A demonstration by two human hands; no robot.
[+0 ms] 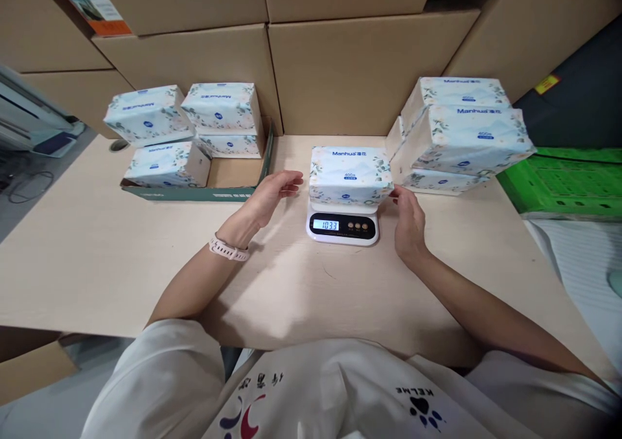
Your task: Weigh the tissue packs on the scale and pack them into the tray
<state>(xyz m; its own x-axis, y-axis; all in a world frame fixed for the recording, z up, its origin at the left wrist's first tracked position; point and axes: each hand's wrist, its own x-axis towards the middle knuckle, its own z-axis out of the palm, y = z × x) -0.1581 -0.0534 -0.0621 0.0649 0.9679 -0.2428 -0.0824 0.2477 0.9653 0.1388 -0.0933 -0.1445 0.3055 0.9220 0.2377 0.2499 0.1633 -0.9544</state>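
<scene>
A pack of tissues (348, 175) in white and pale blue floral wrap rests on a small white kitchen scale (315, 233), whose lit display shows digits. My left hand (273, 194), with a pale band on its wrist, is just left of the pack, fingers stretched toward it with a gap between. On the other side, my right hand (409, 222) is by the pack's lower right corner, fingers partly curled and holding nothing; whether the fingertips touch the wrap I cannot tell.
Left, a shallow green cardboard tray (194, 193) holds several tissue packs (221, 109). More packs (476, 138) are stacked at the right. Large cardboard boxes (364, 76) form a wall behind the table (301, 296). A green plastic crate (568, 180) stands beyond the right edge.
</scene>
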